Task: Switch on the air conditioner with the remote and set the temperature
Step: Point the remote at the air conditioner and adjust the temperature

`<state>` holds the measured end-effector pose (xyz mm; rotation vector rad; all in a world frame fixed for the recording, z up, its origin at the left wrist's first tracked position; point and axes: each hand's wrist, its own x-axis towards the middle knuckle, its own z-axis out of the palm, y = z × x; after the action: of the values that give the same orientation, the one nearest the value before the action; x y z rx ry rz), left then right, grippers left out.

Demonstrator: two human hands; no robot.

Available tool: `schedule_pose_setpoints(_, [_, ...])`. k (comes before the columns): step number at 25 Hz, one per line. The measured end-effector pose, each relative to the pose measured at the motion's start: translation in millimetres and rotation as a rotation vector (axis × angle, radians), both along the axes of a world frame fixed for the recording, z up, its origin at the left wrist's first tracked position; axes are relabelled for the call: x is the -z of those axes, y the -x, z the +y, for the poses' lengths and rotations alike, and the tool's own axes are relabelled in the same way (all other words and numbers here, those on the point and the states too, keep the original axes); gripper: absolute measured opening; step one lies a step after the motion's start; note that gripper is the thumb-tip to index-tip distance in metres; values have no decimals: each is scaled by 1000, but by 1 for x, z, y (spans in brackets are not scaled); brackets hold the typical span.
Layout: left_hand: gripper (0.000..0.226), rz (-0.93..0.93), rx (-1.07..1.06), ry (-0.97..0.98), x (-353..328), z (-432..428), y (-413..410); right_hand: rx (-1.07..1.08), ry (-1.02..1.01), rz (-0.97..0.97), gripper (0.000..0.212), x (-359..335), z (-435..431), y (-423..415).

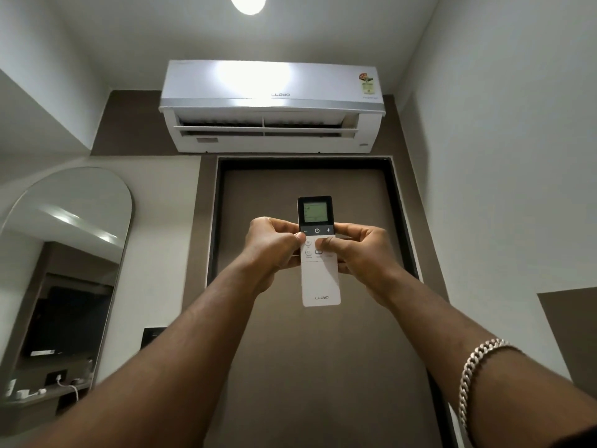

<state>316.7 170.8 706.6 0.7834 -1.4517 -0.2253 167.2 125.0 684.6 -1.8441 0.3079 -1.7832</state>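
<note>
A white wall-mounted air conditioner [271,105] hangs high above a brown door, its front flap open. Held up below it is a slim white remote [319,279] with a black top and a lit screen showing faint readings. My left hand [274,250] grips the remote's left edge, its thumb lying by the minus button. My right hand [361,250] grips the right edge, its thumb resting on the buttons just under the power key. A chain bracelet sits on my right forearm.
The brown door [323,367] in a dark frame fills the wall ahead. An arched mirror [64,253] leans at the left, reflecting a shelf with small items. A dark switch plate [151,337] sits beside the door. A round ceiling light [248,3] glows above.
</note>
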Motion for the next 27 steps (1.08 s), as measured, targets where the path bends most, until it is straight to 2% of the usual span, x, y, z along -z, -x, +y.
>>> schedule_pose_setpoints(12, [14,54,140,-2,-4,7,1,24,61,46,45,-8,-1,7])
schedule_pose_setpoints(19, [16,25,158,7,-5,10,-3,-34,66,52,27,-8,4,7])
schedule_pose_setpoints(27, [14,-7,165,50,-8,8,-11,-13,59,-25,28,-8,7,-3])
